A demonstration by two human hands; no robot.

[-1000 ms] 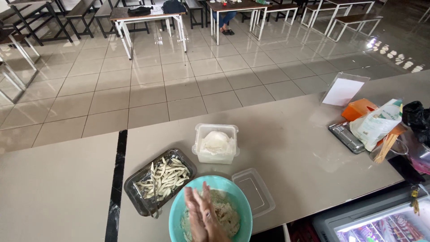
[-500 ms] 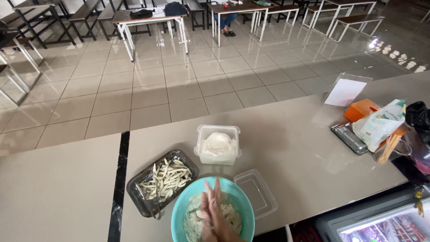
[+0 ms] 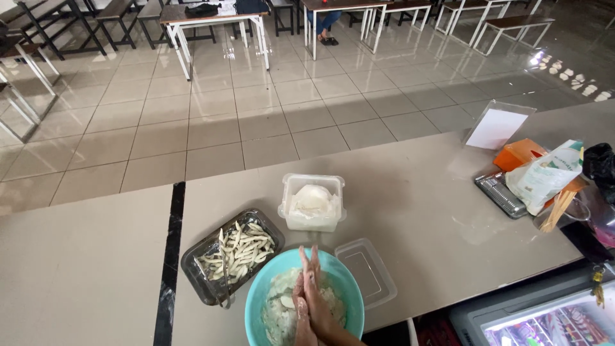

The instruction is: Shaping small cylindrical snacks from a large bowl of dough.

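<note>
My left hand (image 3: 298, 306) and my right hand (image 3: 318, 296) are pressed flat together, palm to palm, fingers straight and pointing away from me. They are dusted white and hover over a teal bowl (image 3: 257, 296) holding floury dough (image 3: 277, 315). Whatever lies between the palms is hidden. Left of the bowl, a dark metal tray (image 3: 192, 269) carries several thin pale dough sticks (image 3: 238, 250). Behind the bowl stands a clear plastic tub (image 3: 289, 218) with a white lump of dough (image 3: 312, 198) in it.
A clear lid (image 3: 368, 272) lies right of the bowl. At the counter's right end are a white bag (image 3: 541, 176), an orange box (image 3: 519, 152), a metal tray (image 3: 496, 192) and a sign holder (image 3: 496, 127). A glass-topped freezer (image 3: 544, 320) sits below; tables stand beyond.
My hands have slid against each other over the bowl and now sit a little further right, fingers lined up. The tray, tub and lid have not moved.
</note>
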